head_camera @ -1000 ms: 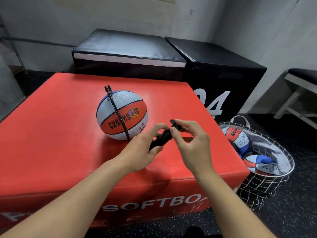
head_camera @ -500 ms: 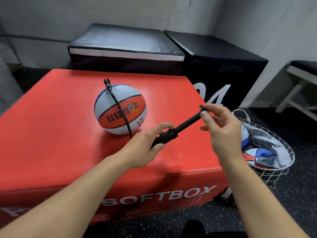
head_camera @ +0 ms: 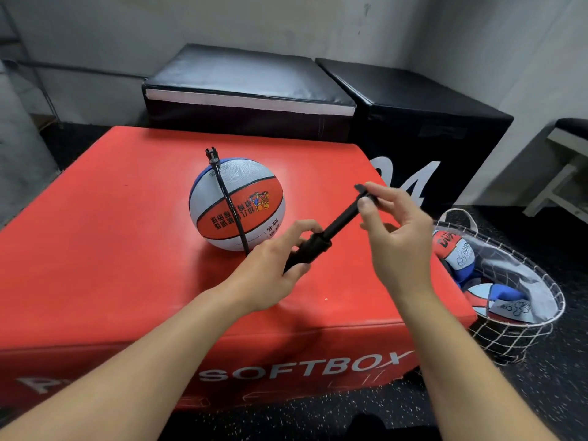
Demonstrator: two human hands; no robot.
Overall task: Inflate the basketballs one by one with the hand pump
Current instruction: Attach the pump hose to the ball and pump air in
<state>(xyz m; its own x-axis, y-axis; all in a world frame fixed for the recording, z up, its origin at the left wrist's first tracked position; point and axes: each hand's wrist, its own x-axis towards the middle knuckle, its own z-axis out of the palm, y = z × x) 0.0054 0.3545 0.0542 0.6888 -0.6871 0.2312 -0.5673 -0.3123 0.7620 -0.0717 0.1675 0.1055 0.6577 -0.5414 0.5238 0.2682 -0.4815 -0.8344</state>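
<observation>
Red soft box carries everything: left hand grips the pump barrel, right hand pinches its extended handle. Hose reaches the basketball mid-surface; a skewed push might tug it loose.

Grey plaster walls are closing in the room, and dark speckled rubber flooring is covering the ground. Two black padded boxes are standing side by side against the back wall, the right one showing white numerals. A white-framed seat is sitting at the right edge.
</observation>
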